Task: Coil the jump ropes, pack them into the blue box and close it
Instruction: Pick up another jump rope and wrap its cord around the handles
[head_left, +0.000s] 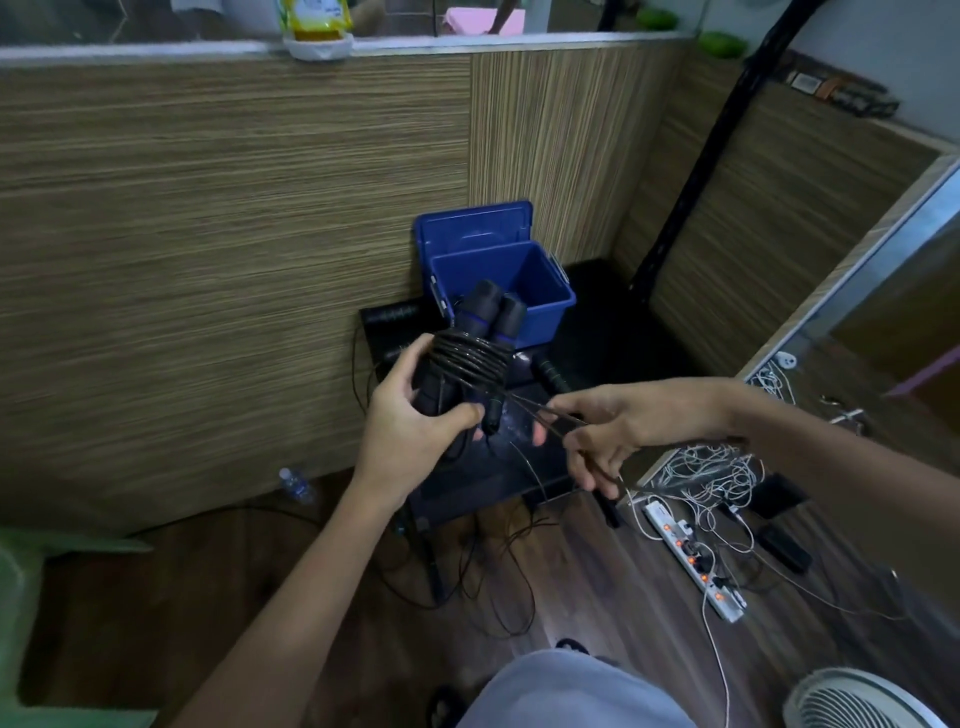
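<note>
No brand name or label can be read on any item shown; the print on the yellow pouch (315, 18) standing in a white dish on the ledge is too blurred to make out. A pair of black, cylindrical jump-rope handles (483, 322), each ringed by a thin blue band, is held side by side in the left hand (410, 421), the fingers and thumb being curled round the lower part of the handles. A thin, glossy black rope (470, 361) is wound in several tight turns about the two handles. The free run of this rope is pinched between the thumb and fingers of the right hand (605, 426) and is drawn taut to the right of the bundle; slack rope is seen trailing down in loose loops to the dark wood-grain floor (597, 587). The blue box (540, 317), a rectangular moulded-plastic tub with pale side latches, is set on a low black table (613, 332) just behind the held handles. Its hinged lid (472, 226) is raised against the striped wood-laminate wall panel (234, 208). Another black ribbed handle (553, 375) lies on the table, to the right of the bundle. A white power strip (696, 564) with orange-lit switches and tangled white cables lies on the floor at the right, and a white fan grille (852, 701) is seen at the lower right corner.
</note>
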